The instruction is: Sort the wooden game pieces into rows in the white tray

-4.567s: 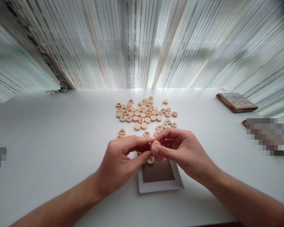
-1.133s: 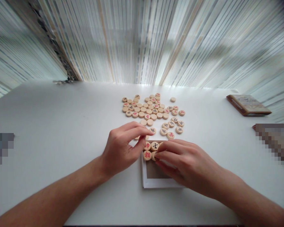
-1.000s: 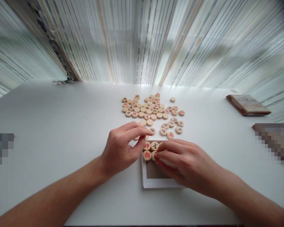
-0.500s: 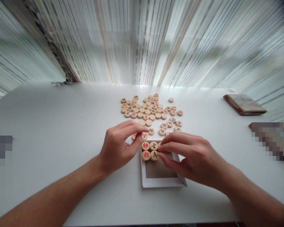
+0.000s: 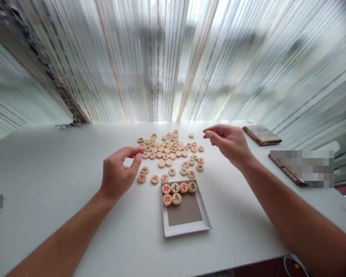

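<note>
A pile of round wooden chess pieces [image 5: 168,148] with red and black characters lies on the white table [image 5: 60,173]. Nearer to me sits a shallow white box [image 5: 187,229] with a brown bottom, holding several pieces [image 5: 178,188] along its far edge. My left hand [image 5: 118,171] hovers at the pile's left side, thumb and forefinger apart in a curve just above a piece, holding nothing. My right hand [image 5: 227,141] is raised over the pile's right side, its fingers loosely curved and empty.
A flat brown box [image 5: 261,134] lies at the far right of the table, with a blurred-out object [image 5: 302,167] nearer beside it. A striped curtain hangs behind the table. The table's front edge runs along the bottom, with a cable [image 5: 294,265] at the lower right.
Both hands have left the white box and moved outward and forward to the pile. The pieces in the box are now uncovered and number more than before. The view has tilted up.
</note>
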`<state>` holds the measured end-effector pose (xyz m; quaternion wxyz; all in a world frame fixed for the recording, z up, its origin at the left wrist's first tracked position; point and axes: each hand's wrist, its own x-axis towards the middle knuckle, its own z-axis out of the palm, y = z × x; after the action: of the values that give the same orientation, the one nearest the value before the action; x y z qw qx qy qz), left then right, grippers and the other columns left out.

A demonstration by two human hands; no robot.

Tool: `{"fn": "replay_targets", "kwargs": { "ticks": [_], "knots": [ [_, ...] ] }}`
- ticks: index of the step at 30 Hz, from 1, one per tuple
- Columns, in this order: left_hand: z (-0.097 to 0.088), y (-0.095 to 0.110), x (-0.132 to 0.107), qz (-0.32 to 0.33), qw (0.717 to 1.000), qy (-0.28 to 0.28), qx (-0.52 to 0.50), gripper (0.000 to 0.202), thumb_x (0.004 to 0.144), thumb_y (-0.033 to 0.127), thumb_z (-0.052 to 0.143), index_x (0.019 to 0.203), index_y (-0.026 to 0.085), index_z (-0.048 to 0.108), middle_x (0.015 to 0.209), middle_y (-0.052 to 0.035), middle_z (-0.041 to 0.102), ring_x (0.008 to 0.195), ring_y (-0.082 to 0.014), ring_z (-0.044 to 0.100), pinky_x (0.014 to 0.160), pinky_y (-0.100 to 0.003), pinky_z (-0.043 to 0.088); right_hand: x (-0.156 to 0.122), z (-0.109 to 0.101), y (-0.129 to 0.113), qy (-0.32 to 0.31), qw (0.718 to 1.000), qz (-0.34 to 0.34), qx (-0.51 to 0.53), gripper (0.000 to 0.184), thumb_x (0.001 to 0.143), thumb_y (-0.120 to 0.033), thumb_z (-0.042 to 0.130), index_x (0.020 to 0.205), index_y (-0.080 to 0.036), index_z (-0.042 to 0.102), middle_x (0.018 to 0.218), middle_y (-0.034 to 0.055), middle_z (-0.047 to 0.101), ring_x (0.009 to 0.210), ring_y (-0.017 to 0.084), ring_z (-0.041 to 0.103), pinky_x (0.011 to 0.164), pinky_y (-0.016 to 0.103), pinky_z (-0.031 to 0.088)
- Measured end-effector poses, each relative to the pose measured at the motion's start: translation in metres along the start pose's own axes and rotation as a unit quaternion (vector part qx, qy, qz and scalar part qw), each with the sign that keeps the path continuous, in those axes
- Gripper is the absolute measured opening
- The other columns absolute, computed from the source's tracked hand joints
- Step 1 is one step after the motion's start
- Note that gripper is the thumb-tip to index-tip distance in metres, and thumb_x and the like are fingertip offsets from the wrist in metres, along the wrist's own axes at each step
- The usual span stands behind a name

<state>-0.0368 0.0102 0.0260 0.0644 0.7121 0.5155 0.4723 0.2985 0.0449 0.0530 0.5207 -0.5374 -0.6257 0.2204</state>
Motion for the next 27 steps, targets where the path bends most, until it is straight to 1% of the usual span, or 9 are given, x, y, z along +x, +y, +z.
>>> {"fn": "replay_targets", "kwargs": {
  "ticks": [2, 3, 6, 9, 15, 19, 22, 24, 27],
  "knots": [
    [0.001, -0.003, 0.000, -0.007, 1.000, -0.010, 0.008, 0.023, 0.097, 0.029, 0.065, 0.103, 0.018, 0.084, 0.102, -0.0048, 0.085, 0.092, -0.0223, 0.080, 0.087, -0.031, 0.060, 0.002, 0.001, 0.021, 0.040, 0.999, 0.002, -0.002, 0.029, 0.092, -0.042, 0.069, 0.093, -0.015, 0.081, 0.077, 0.0076, 0.078, 0.055, 0.014, 0.058, 0.051, 0.027, 0.046],
    [0.002, -0.003, -0.001, -0.012, 1.000, -0.014, 0.010, 0.023, 0.097, 0.030, 0.064, 0.103, 0.018, 0.084, 0.103, -0.0050, 0.085, 0.094, -0.0228, 0.080, 0.088, -0.031, 0.060, 0.001, 0.001, 0.031, 0.045, 0.999, 0.004, -0.008, 0.031, 0.092, -0.043, 0.068, 0.092, -0.015, 0.081, 0.075, 0.0075, 0.077, 0.054, 0.014, 0.058, 0.051, 0.027, 0.046],
    [0.004, -0.004, -0.002, -0.023, 0.999, -0.026, 0.017, 0.025, 0.097, 0.032, 0.064, 0.104, 0.019, 0.084, 0.105, -0.0053, 0.086, 0.098, -0.0246, 0.081, 0.091, -0.033, 0.060, -0.006, 0.001, 0.056, 0.035, 0.999, 0.003, -0.042, 0.031, 0.088, -0.044, 0.073, 0.085, -0.015, 0.081, 0.069, 0.0066, 0.075, 0.053, 0.015, 0.058, 0.050, 0.028, 0.043],
    [0.005, -0.004, -0.002, -0.034, 0.998, -0.037, 0.024, 0.027, 0.096, 0.034, 0.063, 0.104, 0.019, 0.084, 0.105, -0.0053, 0.086, 0.101, -0.0255, 0.081, 0.089, -0.033, 0.061, -0.009, 0.001, 0.067, 0.027, 0.997, -0.008, -0.077, 0.030, 0.089, -0.044, 0.072, 0.084, -0.016, 0.082, 0.071, 0.0065, 0.076, 0.058, 0.017, 0.061, 0.055, 0.030, 0.045],
    [0.006, -0.009, -0.003, -0.045, 0.997, -0.041, 0.039, 0.028, 0.095, 0.036, 0.063, 0.104, 0.020, 0.084, 0.106, -0.0049, 0.086, 0.103, -0.0259, 0.081, 0.092, -0.033, 0.060, -0.005, 0.002, 0.071, 0.014, 0.992, -0.037, -0.122, 0.027, 0.090, -0.040, 0.069, 0.086, -0.018, 0.083, 0.075, 0.0064, 0.077, 0.061, 0.019, 0.062, 0.061, 0.033, 0.047],
    [0.007, -0.011, -0.003, -0.043, 0.997, -0.050, 0.045, 0.027, 0.095, 0.036, 0.064, 0.103, 0.021, 0.084, 0.106, -0.0041, 0.086, 0.104, -0.0253, 0.080, 0.090, -0.032, 0.060, -0.006, 0.007, 0.068, -0.029, 0.989, -0.072, -0.126, 0.021, 0.088, -0.038, 0.074, 0.090, -0.021, 0.086, 0.084, 0.0064, 0.077, 0.069, 0.020, 0.064, 0.067, 0.034, 0.050],
    [0.006, -0.009, -0.003, -0.034, 0.997, -0.055, 0.047, 0.026, 0.095, 0.035, 0.064, 0.103, 0.020, 0.084, 0.105, -0.0041, 0.085, 0.102, -0.0251, 0.080, 0.092, -0.032, 0.060, -0.007, 0.012, 0.064, -0.053, 0.987, -0.088, -0.126, 0.021, 0.089, -0.039, 0.077, 0.095, -0.022, 0.088, 0.090, 0.0074, 0.077, 0.076, 0.021, 0.067, 0.071, 0.035, 0.052],
    [0.006, -0.007, -0.004, -0.027, 0.997, -0.058, 0.050, 0.025, 0.095, 0.034, 0.064, 0.103, 0.020, 0.083, 0.104, -0.0039, 0.085, 0.101, -0.0251, 0.080, 0.092, -0.032, 0.060, -0.007, 0.015, 0.064, -0.059, 0.986, -0.091, -0.130, 0.022, 0.090, -0.041, 0.078, 0.097, -0.022, 0.088, 0.092, 0.0079, 0.077, 0.079, 0.022, 0.069, 0.073, 0.035, 0.053],
    [0.006, -0.004, -0.005, -0.019, 0.997, -0.063, 0.049, 0.024, 0.096, 0.034, 0.063, 0.102, 0.021, 0.083, 0.104, -0.0036, 0.085, 0.100, -0.0252, 0.080, 0.090, -0.032, 0.060, -0.005, 0.019, 0.065, -0.052, 0.984, -0.087, -0.147, 0.023, 0.089, -0.043, 0.081, 0.095, -0.021, 0.087, 0.093, 0.0086, 0.075, 0.082, 0.023, 0.070, 0.075, 0.037, 0.053]
  ]
}}
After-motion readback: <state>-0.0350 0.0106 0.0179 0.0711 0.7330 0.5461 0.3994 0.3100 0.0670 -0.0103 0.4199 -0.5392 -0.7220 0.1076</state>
